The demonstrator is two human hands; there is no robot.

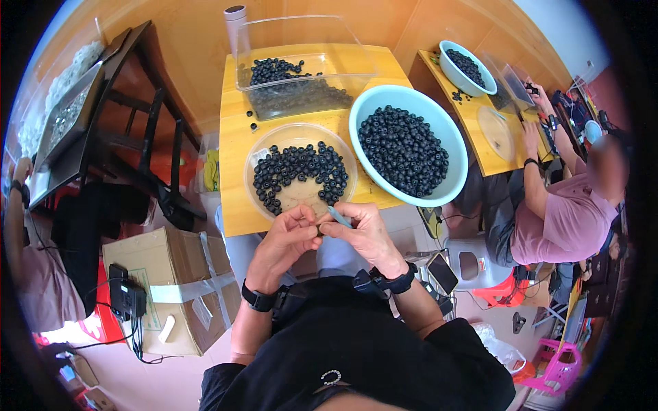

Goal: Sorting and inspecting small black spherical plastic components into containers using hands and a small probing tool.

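Observation:
My left hand [288,240] and my right hand [364,234] meet at the front edge of the wooden table [236,154]. Left thumb and fingers pinch a small dark round bead [319,232], whose details are too small to tell. A slim blue-grey tool [338,217] lies in my right fingers, its kind unclear, and the right fingertips touch the bead too. Just beyond is a clear round tray [251,198] with black beads [298,164] spread around its far half. A light-blue basin [455,147] full of black beads stands to the right.
At the back, a clear plastic bin [240,72] holds more black beads, beside a pink bottle [235,27]. A cardboard box [181,257] stands lower left. Another person [562,205] works at a second table [486,147] on the right; a third person [51,274] sits left.

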